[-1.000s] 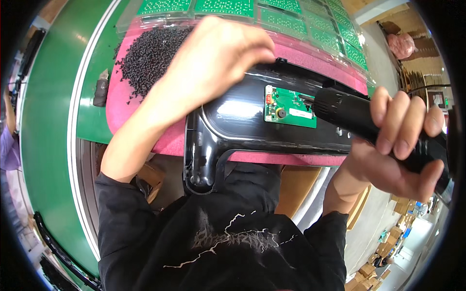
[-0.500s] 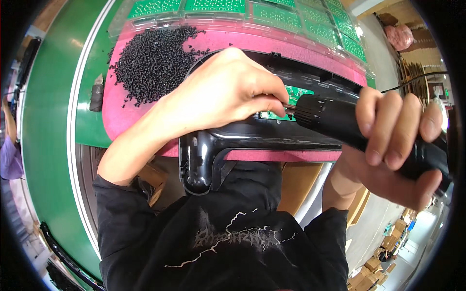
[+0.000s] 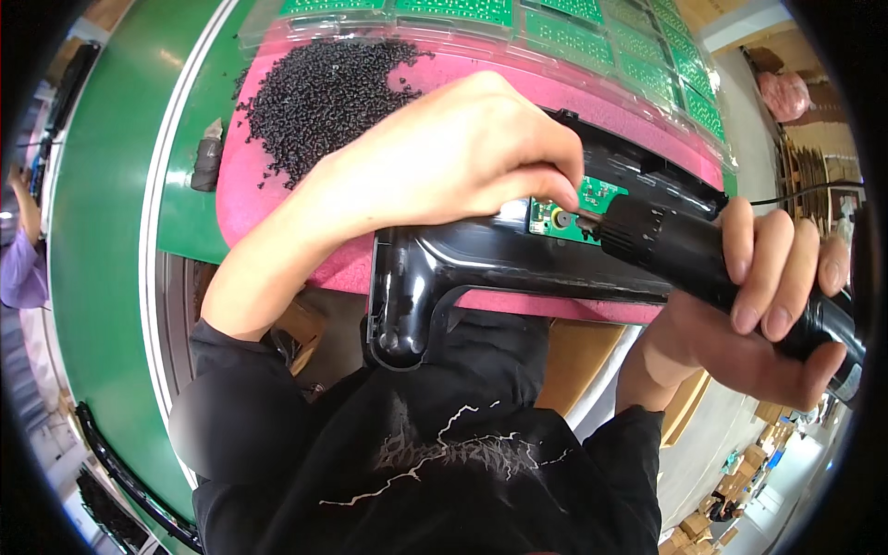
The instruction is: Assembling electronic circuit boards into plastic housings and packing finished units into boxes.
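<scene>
My right hand [image 3: 760,294] is wrapped around a black electric screwdriver [image 3: 683,248], its bit pointing left over a green circuit board [image 3: 603,191]. The board sits inside a long, glossy black plastic housing [image 3: 527,264] with a curved arm at its left end. Thumb and forefinger of my left hand [image 3: 481,162] are pinched together beside the tip of the bit; whatever they hold is too small or hidden to make out. Below those fingers, a round component [image 3: 561,219] shows on the board.
A heap of small black screws [image 3: 319,106] lies on the pink mat [image 3: 250,199], left of the housing. Clear trays of green circuit boards [image 3: 564,42] stand along the far edge. A dark wrapped object [image 3: 208,162] rests on the green table [image 3: 111,240]. Another person [image 3: 23,264] is at far left.
The whole view has shifted, so things appear farther right. My left fingertips have lifted slightly off the board, uncovering the round component. My right hand still grips the screwdriver.
</scene>
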`<state>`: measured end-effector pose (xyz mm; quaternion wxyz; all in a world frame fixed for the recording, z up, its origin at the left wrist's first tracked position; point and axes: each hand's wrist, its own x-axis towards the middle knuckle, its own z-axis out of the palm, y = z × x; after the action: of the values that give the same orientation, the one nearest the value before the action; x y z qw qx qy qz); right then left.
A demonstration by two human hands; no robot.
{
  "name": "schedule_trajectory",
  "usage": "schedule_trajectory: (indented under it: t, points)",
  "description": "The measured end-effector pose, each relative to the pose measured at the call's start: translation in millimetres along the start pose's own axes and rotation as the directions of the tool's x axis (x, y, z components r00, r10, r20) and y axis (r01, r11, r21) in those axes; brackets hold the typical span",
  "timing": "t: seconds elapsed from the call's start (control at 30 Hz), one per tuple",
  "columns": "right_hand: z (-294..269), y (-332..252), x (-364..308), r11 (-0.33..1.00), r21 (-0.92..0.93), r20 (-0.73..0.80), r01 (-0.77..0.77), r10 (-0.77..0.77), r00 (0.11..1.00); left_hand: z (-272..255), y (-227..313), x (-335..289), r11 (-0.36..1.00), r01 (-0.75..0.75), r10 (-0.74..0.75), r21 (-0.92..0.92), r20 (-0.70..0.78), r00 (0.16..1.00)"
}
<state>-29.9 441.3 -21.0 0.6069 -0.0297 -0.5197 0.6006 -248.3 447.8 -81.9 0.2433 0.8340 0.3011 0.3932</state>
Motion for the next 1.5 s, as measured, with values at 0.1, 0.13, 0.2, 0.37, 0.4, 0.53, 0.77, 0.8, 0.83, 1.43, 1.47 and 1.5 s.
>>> schedule_trajectory:
  t: [0.1, 0.13, 0.2, 0.37, 0.4, 0.53, 0.77, 0.8, 0.83, 1.43, 1.47, 1.5]
  points:
    - [-1, -2, 0, 1.000, 0.025, 0.010, -0.013, 0.012, 1.000, 0, 2, -1, 0.998, -0.042, 0.042, -0.056, -0.003, 0.999]
    - [0, -2, 0, 0.999, 0.037, -0.033, 0.025, -0.024, 0.999, 0, 2, -2, 0.997, -0.049, 0.050, -0.066, 0.015, 0.999]
    - [3, -3, 0, 0.997, 0.044, -0.079, 0.061, -0.058, 0.995, 0, 0, -1, 0.997, -0.051, 0.050, -0.063, -0.012, 0.999]
    - [1, -5, 0, 0.992, 0.070, -0.113, 0.109, -0.101, 0.989, 3, 2, 0, 0.990, -0.078, 0.078, -0.116, -0.006, 0.997]
    - [1, -4, 0, 0.991, 0.071, -0.101, 0.109, -0.102, 0.990, 5, 2, 0, 0.989, -0.094, 0.091, -0.114, -0.037, 0.995]
    - [-1, 0, -2, 0.991, 0.062, -0.056, 0.117, -0.113, 0.992, 9, -2, -2, 0.989, -0.094, 0.088, -0.118, -0.051, 0.995]
    - [-1, 11, 0, 0.995, -0.051, 0.102, -0.088, 0.092, 0.990, 4, -3, -2, 0.997, -0.077, 0.079, 0.025, -0.075, 0.994]
    - [1, 14, -1, 0.992, -0.056, 0.085, -0.112, 0.117, 0.990, 3, -4, -2, 0.992, -0.056, 0.070, 0.117, -0.120, 0.990]
    - [-4, 14, 0, 0.979, -0.152, 0.122, -0.136, 0.155, 0.980, 1, -6, 0, 0.987, -0.029, 0.061, 0.155, -0.206, 0.977]
    - [9, 38, 2, 0.878, -0.359, 0.048, -0.316, 0.356, 0.933, -40, 19, 3, 0.909, 0.387, -0.262, 0.152, -0.514, 0.817]
    - [10, 38, 2, 0.864, -0.370, 0.032, -0.340, 0.378, 0.925, -40, 20, 3, 0.926, 0.358, -0.268, 0.116, -0.466, 0.843]
    - [12, 41, 0, 0.868, -0.384, 0.015, -0.314, 0.346, 0.938, -39, 21, 2, 0.941, 0.329, -0.269, 0.078, -0.415, 0.869]
